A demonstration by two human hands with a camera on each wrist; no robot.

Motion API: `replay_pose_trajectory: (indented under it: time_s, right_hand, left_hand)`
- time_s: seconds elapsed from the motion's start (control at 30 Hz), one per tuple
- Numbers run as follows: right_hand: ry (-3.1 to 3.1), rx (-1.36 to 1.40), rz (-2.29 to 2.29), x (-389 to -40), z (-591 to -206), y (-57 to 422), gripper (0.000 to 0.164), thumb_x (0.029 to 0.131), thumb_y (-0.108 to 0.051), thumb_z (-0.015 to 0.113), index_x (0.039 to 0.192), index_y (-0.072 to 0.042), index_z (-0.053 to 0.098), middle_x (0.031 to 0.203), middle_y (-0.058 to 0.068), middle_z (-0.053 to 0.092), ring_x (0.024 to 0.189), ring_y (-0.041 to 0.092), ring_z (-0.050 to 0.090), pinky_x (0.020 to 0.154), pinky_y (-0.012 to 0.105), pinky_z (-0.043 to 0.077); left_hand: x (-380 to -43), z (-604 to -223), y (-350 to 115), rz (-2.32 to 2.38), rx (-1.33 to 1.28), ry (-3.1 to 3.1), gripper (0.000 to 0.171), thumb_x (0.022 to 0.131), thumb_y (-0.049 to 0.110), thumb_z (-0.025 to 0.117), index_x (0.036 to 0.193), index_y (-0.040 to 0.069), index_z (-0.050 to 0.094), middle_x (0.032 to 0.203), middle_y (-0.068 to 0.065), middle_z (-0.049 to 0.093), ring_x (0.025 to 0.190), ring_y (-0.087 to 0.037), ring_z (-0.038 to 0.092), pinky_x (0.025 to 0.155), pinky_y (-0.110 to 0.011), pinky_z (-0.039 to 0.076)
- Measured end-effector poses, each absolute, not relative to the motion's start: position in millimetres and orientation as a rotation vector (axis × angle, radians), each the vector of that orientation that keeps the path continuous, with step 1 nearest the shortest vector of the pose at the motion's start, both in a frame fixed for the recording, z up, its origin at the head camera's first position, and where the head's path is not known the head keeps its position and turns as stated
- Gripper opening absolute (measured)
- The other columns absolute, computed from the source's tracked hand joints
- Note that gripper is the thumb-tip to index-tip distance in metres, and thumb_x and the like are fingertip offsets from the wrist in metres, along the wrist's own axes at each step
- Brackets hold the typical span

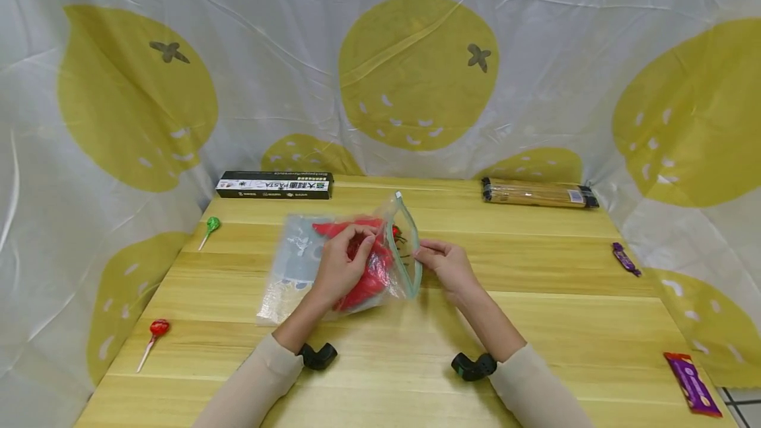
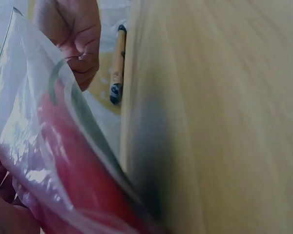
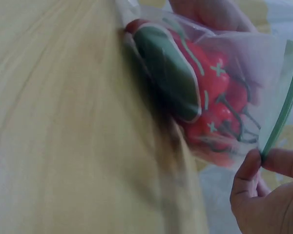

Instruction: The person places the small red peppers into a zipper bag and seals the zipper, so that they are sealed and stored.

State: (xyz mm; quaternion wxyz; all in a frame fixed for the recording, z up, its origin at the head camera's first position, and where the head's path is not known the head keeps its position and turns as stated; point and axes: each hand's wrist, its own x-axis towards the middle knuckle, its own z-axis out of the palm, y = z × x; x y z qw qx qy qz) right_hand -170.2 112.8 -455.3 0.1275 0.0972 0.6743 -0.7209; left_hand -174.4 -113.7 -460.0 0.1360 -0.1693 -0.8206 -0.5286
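Observation:
A clear zip bag (image 1: 380, 269) with a pale green strip along its mouth is held tilted above the middle of the table. Its mouth gapes toward the right. Red shapes with green stems show on it in the right wrist view, beside a dark green oval; I cannot tell print from contents. My left hand (image 1: 341, 266) grips the bag's side with bent fingers. My right hand (image 1: 446, 266) pinches the green strip between thumb and fingertips. Beneath the bag and to its left lies a flat clear pouch (image 1: 300, 249) with a blue-grey print.
At the back stand a black pasta box (image 1: 273, 185) and a pack of noodles (image 1: 538, 193). Left are a green lollipop (image 1: 212, 224) and a red lollipop (image 1: 158, 328). Right are a purple candy (image 1: 625, 259) and a purple bar (image 1: 692, 383). A lemon-print cloth (image 1: 416, 71) encloses the table.

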Motion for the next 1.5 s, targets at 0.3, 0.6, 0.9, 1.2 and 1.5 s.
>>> replay_pose_trajectory:
  time_s: [0.3, 0.6, 0.9, 1.2, 1.5]
  right_hand:
    - [2.453, -0.156, -1.872, -160.5, -414.7, 134.2, 0.027, 0.096, -0.020, 0.063, 0.119, -0.008, 0.067, 0.102, 0.011, 0.066, 0.090, 0.020, 0.067, 0.073, 0.023, 0.055]
    - [2.637, -0.512, -1.658, -153.5, -365.6, 159.9, 0.022, 0.097, -0.026, 0.060, 0.116, -0.016, 0.069, 0.102, 0.004, 0.066, 0.078, 0.025, 0.057, 0.062, 0.026, 0.047]
    - [2.600, -0.696, -1.561, -157.5, -333.2, 175.2, 0.019, 0.096, -0.024, 0.061, 0.112, -0.019, 0.070, 0.103, 0.002, 0.065, 0.073, 0.020, 0.052, 0.060, 0.026, 0.045]
    - [2.494, -0.568, -1.598, -156.2, -336.5, 191.1, 0.032, 0.095, -0.037, 0.062, 0.121, -0.020, 0.065, 0.119, -0.002, 0.065, 0.100, 0.016, 0.064, 0.082, 0.028, 0.054]
    - [2.477, -0.562, -1.663, -129.6, -391.1, 221.8, 0.048, 0.082, -0.019, 0.079, 0.126, -0.015, 0.059, 0.120, 0.008, 0.062, 0.101, 0.019, 0.061, 0.086, 0.026, 0.052]
  left_hand:
    - [-170.7, -439.2, -110.2, -1.561, -0.677, -2.284, 0.018, 0.095, 0.022, 0.064, 0.112, 0.016, 0.067, 0.114, 0.000, 0.069, 0.107, -0.014, 0.065, 0.090, -0.033, 0.055]
    - [-182.6, -372.0, -125.6, -1.581, -0.674, -2.329, 0.033, 0.098, 0.011, 0.058, 0.127, -0.002, 0.059, 0.127, -0.017, 0.063, 0.115, -0.029, 0.063, 0.101, -0.042, 0.049]
    - [-203.3, -351.7, -131.3, -1.814, -0.874, -2.291, 0.035, 0.098, 0.010, 0.058, 0.132, 0.005, 0.059, 0.125, -0.012, 0.065, 0.114, -0.025, 0.062, 0.095, -0.027, 0.052]
    - [-210.9, -370.1, -132.0, -1.943, -0.793, -2.034, 0.012, 0.090, 0.008, 0.068, 0.100, 0.003, 0.072, 0.090, 0.006, 0.072, 0.086, -0.018, 0.068, 0.077, -0.026, 0.056]
    - [-206.9, -370.2, -136.5, -2.051, -0.594, -1.929, 0.016, 0.090, 0.011, 0.069, 0.103, 0.003, 0.072, 0.085, 0.003, 0.075, 0.084, -0.019, 0.070, 0.082, -0.030, 0.058]
